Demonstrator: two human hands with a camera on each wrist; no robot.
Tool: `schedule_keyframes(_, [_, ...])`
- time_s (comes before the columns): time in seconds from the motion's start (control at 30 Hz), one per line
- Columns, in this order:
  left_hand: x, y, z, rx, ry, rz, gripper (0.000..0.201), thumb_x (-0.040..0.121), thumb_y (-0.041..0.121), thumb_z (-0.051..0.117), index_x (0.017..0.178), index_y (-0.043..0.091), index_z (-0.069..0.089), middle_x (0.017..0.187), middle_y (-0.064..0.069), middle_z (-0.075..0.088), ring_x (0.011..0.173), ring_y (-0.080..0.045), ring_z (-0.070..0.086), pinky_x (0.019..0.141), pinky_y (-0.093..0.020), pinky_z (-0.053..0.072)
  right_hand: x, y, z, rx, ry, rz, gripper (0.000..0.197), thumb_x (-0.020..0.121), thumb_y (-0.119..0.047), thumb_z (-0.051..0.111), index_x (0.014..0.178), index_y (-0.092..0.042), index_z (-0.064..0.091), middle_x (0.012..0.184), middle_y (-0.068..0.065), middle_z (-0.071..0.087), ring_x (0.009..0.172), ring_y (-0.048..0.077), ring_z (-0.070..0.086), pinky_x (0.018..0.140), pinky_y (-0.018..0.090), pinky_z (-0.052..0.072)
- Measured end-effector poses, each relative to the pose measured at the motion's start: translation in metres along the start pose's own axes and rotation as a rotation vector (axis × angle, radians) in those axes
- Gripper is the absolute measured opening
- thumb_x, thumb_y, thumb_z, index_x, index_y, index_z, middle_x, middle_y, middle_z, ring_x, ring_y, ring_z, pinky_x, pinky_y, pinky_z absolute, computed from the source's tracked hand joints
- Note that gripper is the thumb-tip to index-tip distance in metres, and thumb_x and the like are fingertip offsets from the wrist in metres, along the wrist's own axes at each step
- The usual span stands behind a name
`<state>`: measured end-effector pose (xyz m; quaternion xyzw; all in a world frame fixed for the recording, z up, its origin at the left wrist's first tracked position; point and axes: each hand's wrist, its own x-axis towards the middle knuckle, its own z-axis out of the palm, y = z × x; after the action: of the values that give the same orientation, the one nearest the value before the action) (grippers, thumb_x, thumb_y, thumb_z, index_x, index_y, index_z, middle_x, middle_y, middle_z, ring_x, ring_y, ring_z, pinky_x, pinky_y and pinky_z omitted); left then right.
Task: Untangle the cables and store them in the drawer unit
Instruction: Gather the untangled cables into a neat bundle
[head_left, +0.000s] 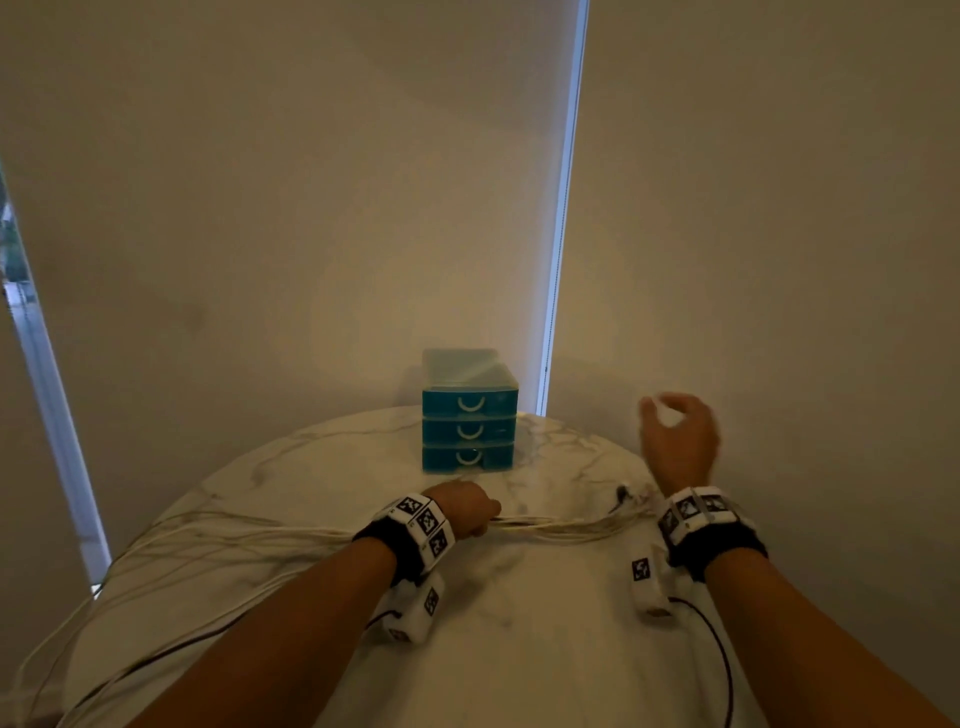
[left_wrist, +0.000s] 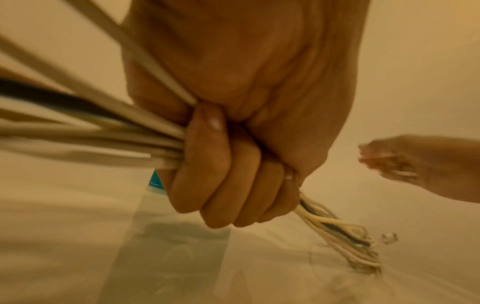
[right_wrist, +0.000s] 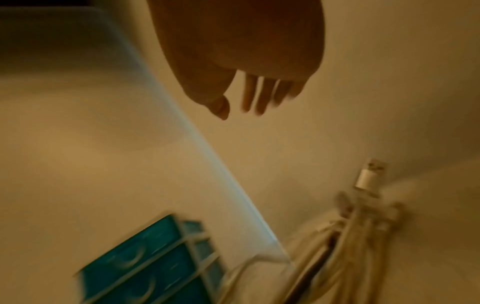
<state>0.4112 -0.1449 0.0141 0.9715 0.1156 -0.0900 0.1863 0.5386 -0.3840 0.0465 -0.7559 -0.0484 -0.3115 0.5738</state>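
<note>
We see the left hand (head_left: 464, 509) fisted low over the marble table (head_left: 519, 649), its fingers (left_wrist: 207, 185) wrapped tight round a bundle of mostly white cables (head_left: 550, 527) that runs from the table's left edge to plug ends lying near the right wrist. We find the right hand (head_left: 678, 439) raised above the table's right side, fingers loosely spread and holding nothing. The teal drawer unit (head_left: 469, 428) stands at the far edge, all three drawers closed.
</note>
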Motion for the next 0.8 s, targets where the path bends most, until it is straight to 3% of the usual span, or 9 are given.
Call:
schedule_keyframes(0.07, [0.002, 0.001, -0.001, -0.118, 0.008, -0.057, 0.042, 0.113, 0.027, 0.039, 0.073, 0.018, 0.052, 0.074, 0.003, 0.053, 0.060, -0.009, 0.048, 0.054, -0.020, 0.040, -0.036, -0.029, 0.015, 0.041, -0.330, -0.251, 0.018, 0.092, -0.036, 0.075, 0.103, -0.022, 0.075, 0.103, -0.007, 0.077, 0.101, 0.013, 0.071, 0.094, 0.033, 0.055])
schedule_keyframes(0.1, [0.001, 0.002, -0.003, -0.176, 0.000, -0.074, 0.044, 0.112, 0.028, 0.039, 0.071, 0.018, 0.050, 0.071, 0.002, 0.051, 0.056, -0.010, 0.046, 0.050, -0.020, 0.039, -0.056, -0.038, 0.024, -0.031, -0.571, -0.339, 0.018, 0.092, -0.029, 0.078, 0.108, -0.024, 0.074, 0.106, -0.013, 0.075, 0.100, 0.005, 0.069, 0.091, 0.024, 0.053])
schedule_keyframes(0.17, [-0.006, 0.000, -0.007, -0.295, -0.026, -0.090, 0.046, 0.111, 0.033, 0.039, 0.068, 0.019, 0.050, 0.066, 0.001, 0.048, 0.050, -0.012, 0.040, 0.043, -0.018, 0.034, -0.090, -0.044, 0.044, -0.322, -1.030, -0.428, 0.048, 0.087, -0.032, 0.082, 0.131, -0.026, 0.064, 0.121, -0.015, 0.066, 0.109, 0.004, 0.062, 0.093, 0.016, 0.044])
schedule_keyframes(0.23, [-0.010, -0.006, -0.012, -0.357, -0.046, -0.085, 0.047, 0.111, 0.037, 0.038, 0.069, 0.020, 0.051, 0.064, 0.002, 0.047, 0.049, -0.011, 0.039, 0.045, -0.019, 0.033, -0.105, -0.034, 0.065, -0.570, -1.229, -0.431, 0.057, 0.086, -0.036, 0.080, 0.138, -0.024, 0.058, 0.128, -0.002, 0.067, 0.117, 0.019, 0.063, 0.098, 0.028, 0.049])
schedule_keyframes(0.37, [-0.009, -0.018, -0.020, -0.318, -0.063, -0.032, 0.048, 0.110, 0.040, 0.037, 0.072, 0.018, 0.054, 0.066, 0.000, 0.049, 0.051, -0.013, 0.041, 0.050, -0.023, 0.034, -0.105, -0.037, 0.077, -0.650, -1.119, -0.532, 0.031, 0.097, -0.049, 0.067, 0.111, -0.024, 0.078, 0.108, 0.004, 0.077, 0.098, 0.024, 0.070, 0.090, 0.037, 0.056])
schedule_keyframes(0.47, [-0.022, -0.025, -0.030, -0.390, -0.129, -0.005, 0.061, 0.108, 0.066, 0.031, 0.071, 0.022, 0.052, 0.060, 0.004, 0.042, 0.047, -0.010, 0.033, 0.045, -0.020, 0.029, -0.098, -0.040, 0.080, -0.753, -0.910, -0.663, 0.028, 0.095, -0.048, 0.061, 0.093, -0.023, 0.073, 0.089, 0.001, 0.072, 0.081, 0.023, 0.070, 0.073, 0.034, 0.054])
schedule_keyframes(0.57, [-0.033, -0.052, -0.049, -0.315, -0.127, -0.016, 0.069, 0.099, 0.082, 0.026, 0.073, 0.023, 0.051, 0.061, 0.004, 0.042, 0.050, -0.013, 0.034, 0.050, -0.023, 0.033, -0.082, -0.035, 0.076, -0.863, -0.797, -0.613, 0.021, 0.096, -0.040, 0.061, 0.086, -0.025, 0.070, 0.081, -0.003, 0.067, 0.076, 0.019, 0.065, 0.071, 0.030, 0.051])
schedule_keyframes(0.7, [-0.043, -0.104, -0.068, -0.086, 0.083, -0.128, 0.065, 0.106, 0.070, 0.030, 0.073, 0.020, 0.056, 0.068, 0.001, 0.053, 0.056, -0.016, 0.043, 0.060, -0.027, 0.039, -0.054, -0.020, 0.055, -1.050, -0.689, -0.589, 0.021, 0.099, -0.037, 0.059, 0.094, -0.023, 0.073, 0.092, -0.003, 0.071, 0.077, 0.019, 0.059, 0.073, 0.028, 0.046])
schedule_keyframes(0.8, [-0.036, -0.107, -0.064, 0.118, 0.121, -0.110, 0.051, 0.101, 0.057, 0.032, 0.075, 0.021, 0.057, 0.085, -0.005, 0.060, 0.070, -0.020, 0.051, 0.071, -0.032, 0.041, -0.045, -0.004, 0.053, -1.158, -0.815, -0.534, 0.044, 0.093, -0.063, 0.061, 0.111, -0.024, 0.072, 0.114, 0.001, 0.072, 0.101, 0.024, 0.067, 0.086, 0.033, 0.051])
